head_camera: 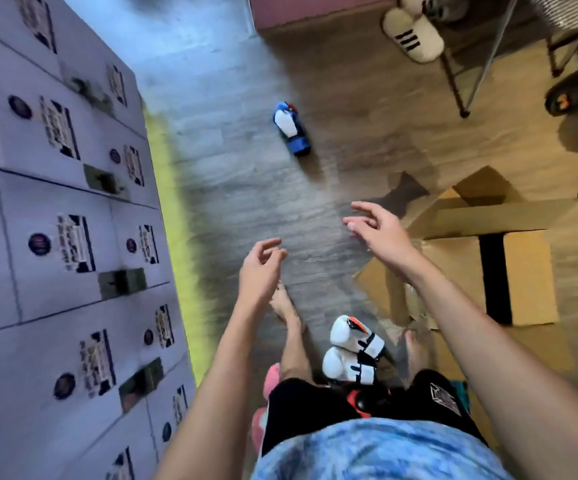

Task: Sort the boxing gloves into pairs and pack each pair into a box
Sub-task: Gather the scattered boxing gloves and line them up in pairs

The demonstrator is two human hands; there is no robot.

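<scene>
A blue and white boxing glove (291,129) lies alone on the wooden floor, well ahead of both hands. Two white gloves (353,351) with black straps lie side by side on the floor between my feet. An open cardboard box (471,258) stands on the floor at the right. My left hand (261,268) hovers above the floor with loosely curled fingers and holds nothing. My right hand (379,230) is stretched forward beside the box's near flap, fingers apart and empty. A red and black glove (360,403) peeks out near my shorts, mostly hidden.
A tall stack of white printed cartons (55,237) fills the left side. A white slipper (413,34) and metal chair legs (481,64) are at the far right. A pink item (270,375) lies by my left leg.
</scene>
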